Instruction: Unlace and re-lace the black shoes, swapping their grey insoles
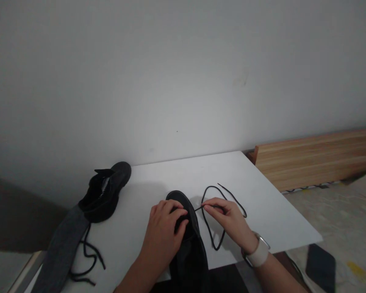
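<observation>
A black shoe (187,244) lies on the white table (262,215) with its toe pointing away from me. My left hand (163,232) rests on top of the shoe, fingers curled over its front part. My right hand (228,219), with a pale watch at the wrist, pinches a black shoelace (215,240) close to the shoe's right side. The rest of the lace loops loosely across the table to the right of the shoe.
A second black shoe (108,195) sits at the table's far left edge, its laces (87,260) trailing toward me beside a dark grey cloth strip (62,252). Wooden boards (317,158) lie on the floor to the right. A dark flat object (320,266) lies on the floor.
</observation>
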Tool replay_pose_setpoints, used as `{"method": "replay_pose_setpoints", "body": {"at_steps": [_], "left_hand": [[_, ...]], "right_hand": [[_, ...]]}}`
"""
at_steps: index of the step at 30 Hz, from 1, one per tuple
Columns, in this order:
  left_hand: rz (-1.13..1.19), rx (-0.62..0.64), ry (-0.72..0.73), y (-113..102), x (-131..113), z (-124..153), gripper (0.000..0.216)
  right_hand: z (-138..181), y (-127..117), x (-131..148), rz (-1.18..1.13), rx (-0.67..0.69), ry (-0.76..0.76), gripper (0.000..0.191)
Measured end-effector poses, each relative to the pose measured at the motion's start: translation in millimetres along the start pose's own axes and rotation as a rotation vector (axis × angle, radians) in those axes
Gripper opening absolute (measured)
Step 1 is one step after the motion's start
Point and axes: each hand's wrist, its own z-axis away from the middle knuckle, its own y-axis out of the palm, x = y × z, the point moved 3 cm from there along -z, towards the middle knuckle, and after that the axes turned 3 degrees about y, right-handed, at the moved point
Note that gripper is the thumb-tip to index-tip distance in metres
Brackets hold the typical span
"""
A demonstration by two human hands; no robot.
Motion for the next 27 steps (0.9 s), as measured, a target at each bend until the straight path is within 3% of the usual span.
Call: {"method": "replay_pose_setpoints", "body": {"at_steps": [11,18,22,27], "left_hand": [[-0.116,0.130,-0.023,0.6,-10.2,-10.4,0.020],[-0.243,0.133,-0.024,5.6,-14.8,-12.8,0.018],[-0.253,0.071,-0.016,3.6,-14.0,-10.9,0.016],[-0.068,-0.151,-0.004,-20.6,-9.6,1.8,0.012]], "right_hand": [[-2.7,23.8,-20.2,-0.043,0.048,0.007,0.022],[1.6,30.7,-13.1,0.053,0.047,-0.052,0.017],[4.4,26.0,-3.5,0.144,0.032,-0.118,0.015],[13.0,28.4,20.7,0.201,0.037,-0.305,0.020]]}}
